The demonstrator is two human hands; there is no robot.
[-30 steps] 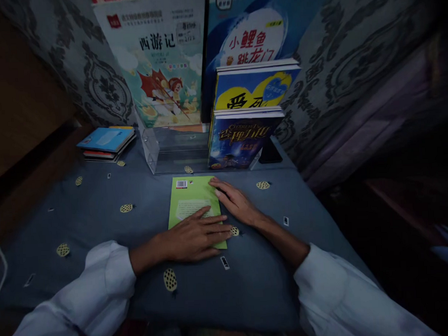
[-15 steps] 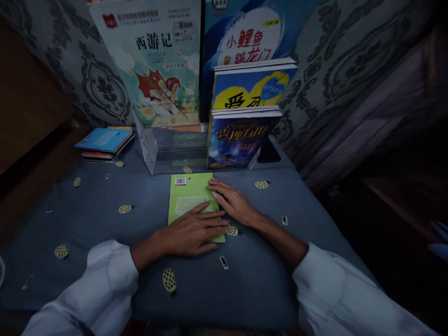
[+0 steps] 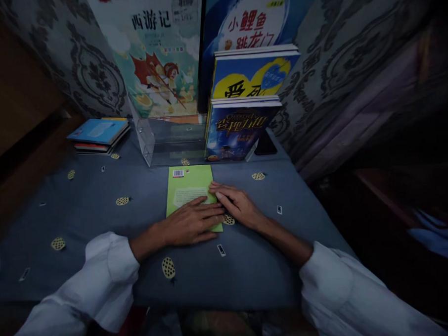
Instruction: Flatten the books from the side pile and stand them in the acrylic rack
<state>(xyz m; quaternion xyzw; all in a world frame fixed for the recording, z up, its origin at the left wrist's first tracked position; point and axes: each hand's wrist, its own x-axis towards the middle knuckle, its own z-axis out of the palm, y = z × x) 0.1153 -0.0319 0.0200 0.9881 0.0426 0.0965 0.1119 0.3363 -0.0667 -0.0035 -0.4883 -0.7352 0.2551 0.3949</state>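
Observation:
A green book (image 3: 189,179) lies flat on the cloth-covered table, its barcode at the top left of the cover. Across its lower part rests my left hand (image 3: 192,221), fingers stretched out to the right and laid flat. At the book's right edge is my right hand (image 3: 238,204), touching the cover's side with its fingers extended and close together. The fingertips of both hands nearly meet by that edge. The lower part of the cover is hidden under my left hand.
Behind the book stands a clear acrylic rack (image 3: 176,150) holding upright picture books, among them a dark blue book (image 3: 237,132) and a blue-and-yellow book (image 3: 253,75). A stack of thin books (image 3: 100,134) lies at the back left. A dark phone-like object (image 3: 265,144) sits right of the rack.
My right hand has slid slightly toward me along the book's right edge. My left hand stays flat on the cover. The whole view has shifted a little.

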